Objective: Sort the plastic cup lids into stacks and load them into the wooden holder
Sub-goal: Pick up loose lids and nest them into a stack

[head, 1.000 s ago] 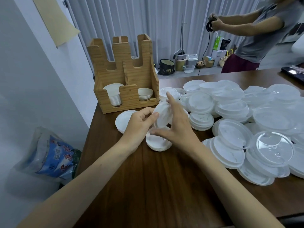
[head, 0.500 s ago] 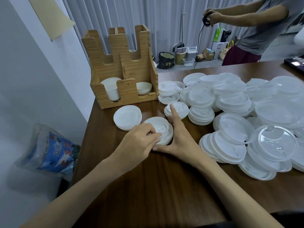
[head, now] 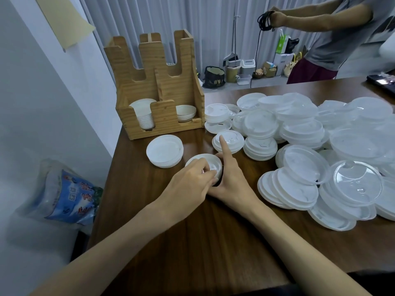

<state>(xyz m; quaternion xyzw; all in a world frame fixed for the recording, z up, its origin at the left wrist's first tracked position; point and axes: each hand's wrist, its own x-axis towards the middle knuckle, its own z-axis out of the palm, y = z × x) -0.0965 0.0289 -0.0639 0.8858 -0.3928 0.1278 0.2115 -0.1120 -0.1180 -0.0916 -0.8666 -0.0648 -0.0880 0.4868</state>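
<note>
A small stack of white lids [head: 210, 163] lies on the brown table [head: 192, 242] in front of me. My left hand [head: 188, 186] grips its near left edge with curled fingers. My right hand [head: 229, 180] cups its right side, index finger pointing away. A flat stack of white lids [head: 164, 150] lies to the left of it. The wooden holder [head: 158, 86] stands at the table's far left, with a stack of lids [head: 143, 114] in its left slot and a lower stack [head: 185, 112] in its right slot. A heap of white and clear lids [head: 320, 146] covers the right half.
A person [head: 333, 35] stands beyond the table at the right holding a black cable [head: 264, 20]. A blue printed plastic bag [head: 66, 193] sits left of the table against the white wall. A dark phone [head: 382, 82] lies at the far right edge.
The lid I held up a second ago has come down onto the small stack on the table. Both hands have lowered with it and now close around the stack.
</note>
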